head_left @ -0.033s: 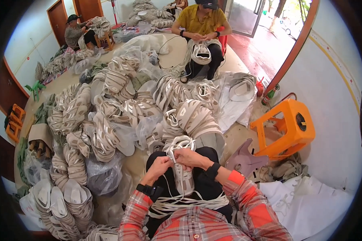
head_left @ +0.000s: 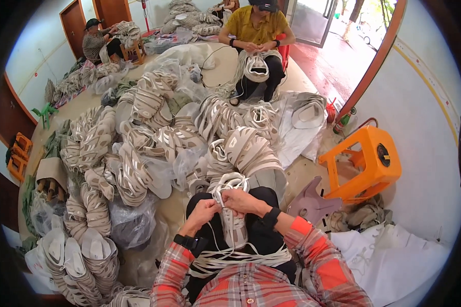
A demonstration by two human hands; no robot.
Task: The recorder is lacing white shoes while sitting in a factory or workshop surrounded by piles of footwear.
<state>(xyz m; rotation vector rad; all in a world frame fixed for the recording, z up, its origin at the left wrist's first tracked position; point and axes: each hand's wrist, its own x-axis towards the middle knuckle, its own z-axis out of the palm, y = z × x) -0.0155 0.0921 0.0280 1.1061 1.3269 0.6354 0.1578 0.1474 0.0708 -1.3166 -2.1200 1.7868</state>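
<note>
Here, hands (head_left: 241,201) pinched closed on shoe's (head_left: 235,233) lace (head_left: 216,196), uppers (head_left: 248,153) crowding ahead; floor strip (head_left: 170,207) leftward

shoe (head_left: 235,235) partly hidden by right hand (head_left: 239,200), shirt (head_left: 246,286) cut off

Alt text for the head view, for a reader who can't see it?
A seated person's left hand and right hand meet at the white lacing of a beige shoe upper. Heaps of similar uppers lie ahead; an orange stool is at right, and a co-worker in yellow sits beyond.
</note>
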